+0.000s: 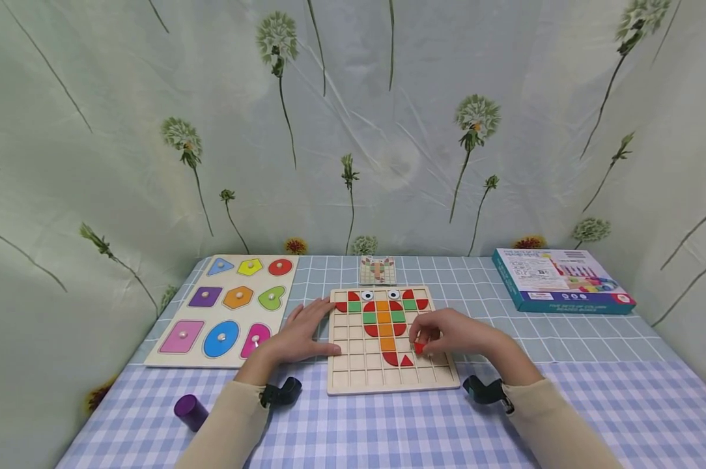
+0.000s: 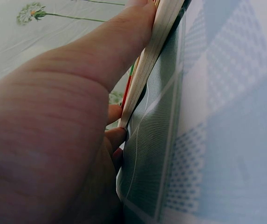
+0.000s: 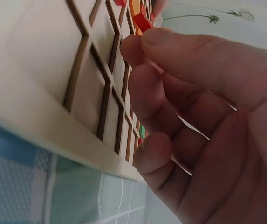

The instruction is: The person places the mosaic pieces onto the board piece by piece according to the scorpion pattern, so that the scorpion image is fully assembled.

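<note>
A wooden grid board (image 1: 353, 380) lies on the table, bearing red, green and orange pieces and two eye pieces in an animal-like pattern. Between thumb and index finger, my right hand (image 1: 455, 331) pinches a small red piece (image 3: 143, 21) over the board's lower right part. Near it a red triangle (image 1: 407, 360) sits in the grid. My left hand (image 1: 297, 337) rests along the board's left side, thumb against the edge and the other fingers extended toward the upper left corner. A small pattern card (image 1: 378, 270) stands behind the board.
To the left lies a knobbed shape puzzle (image 1: 154, 358) with several coloured shapes. A purple cylinder (image 1: 191, 412) is beside my left forearm. At the back right lies a teal and white box (image 1: 564, 280). Checked and gridded cloths cover the table, and a dandelion-print curtain hangs behind.
</note>
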Motion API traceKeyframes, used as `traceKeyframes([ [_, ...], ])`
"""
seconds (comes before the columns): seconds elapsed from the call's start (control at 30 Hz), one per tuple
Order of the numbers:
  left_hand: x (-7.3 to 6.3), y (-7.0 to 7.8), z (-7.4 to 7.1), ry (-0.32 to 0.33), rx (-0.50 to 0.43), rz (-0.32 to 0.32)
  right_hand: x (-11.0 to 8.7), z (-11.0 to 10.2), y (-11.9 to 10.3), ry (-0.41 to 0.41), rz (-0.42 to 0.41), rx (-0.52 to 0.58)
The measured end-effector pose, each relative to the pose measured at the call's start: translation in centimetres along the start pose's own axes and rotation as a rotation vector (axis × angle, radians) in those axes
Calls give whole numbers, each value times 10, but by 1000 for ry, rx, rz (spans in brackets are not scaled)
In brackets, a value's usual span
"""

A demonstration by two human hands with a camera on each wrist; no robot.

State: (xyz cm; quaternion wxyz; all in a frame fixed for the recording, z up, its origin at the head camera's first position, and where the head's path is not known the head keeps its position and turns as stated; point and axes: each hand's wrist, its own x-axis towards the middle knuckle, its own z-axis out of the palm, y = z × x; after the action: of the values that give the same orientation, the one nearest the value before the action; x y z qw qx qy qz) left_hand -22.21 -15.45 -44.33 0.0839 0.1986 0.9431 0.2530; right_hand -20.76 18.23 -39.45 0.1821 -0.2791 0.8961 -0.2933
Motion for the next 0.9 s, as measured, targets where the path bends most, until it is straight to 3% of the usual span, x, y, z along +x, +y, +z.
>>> traceKeyframes([
  [0.23, 0, 0, 0, 0, -3, -2, 3, 7, -5, -40, 5, 9],
  [0.5, 0, 0, -1, -5, -4, -2, 2, 13, -9, -91, -47, 0],
  [0.9, 0, 0, 0, -4, -3, -3, 4, 21, -14, -122, -20, -40],
])
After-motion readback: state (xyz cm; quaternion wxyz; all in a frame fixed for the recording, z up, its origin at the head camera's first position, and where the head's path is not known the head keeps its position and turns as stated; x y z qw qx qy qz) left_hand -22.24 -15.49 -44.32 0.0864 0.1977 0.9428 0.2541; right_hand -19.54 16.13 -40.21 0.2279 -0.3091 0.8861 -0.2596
